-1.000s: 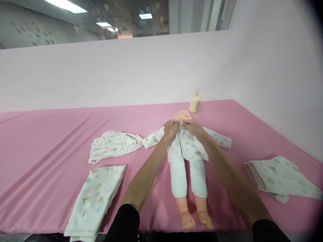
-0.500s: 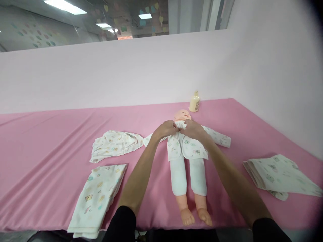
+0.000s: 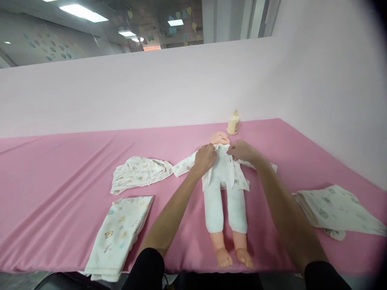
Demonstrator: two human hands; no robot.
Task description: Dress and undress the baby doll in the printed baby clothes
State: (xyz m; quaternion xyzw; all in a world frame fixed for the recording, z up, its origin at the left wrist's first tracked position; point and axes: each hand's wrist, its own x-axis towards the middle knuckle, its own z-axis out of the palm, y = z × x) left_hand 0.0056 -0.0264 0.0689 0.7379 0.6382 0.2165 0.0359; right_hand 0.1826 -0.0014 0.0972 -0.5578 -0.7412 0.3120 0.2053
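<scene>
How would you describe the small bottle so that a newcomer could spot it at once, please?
Start at the pink table and go to its far edge, by the pale wall. Just beyond the doll's head stands the bottle, upright. It is the only hard, cream-coloured container; everything else nearby is printed cloth.

No readable text anywhere. Bottle point(image 3: 233, 123) label showing too small and blurred to make out. Printed cloths point(image 3: 121, 231) carrying only small pictures, no lettering. No numbers, brands or signs showing.
</scene>
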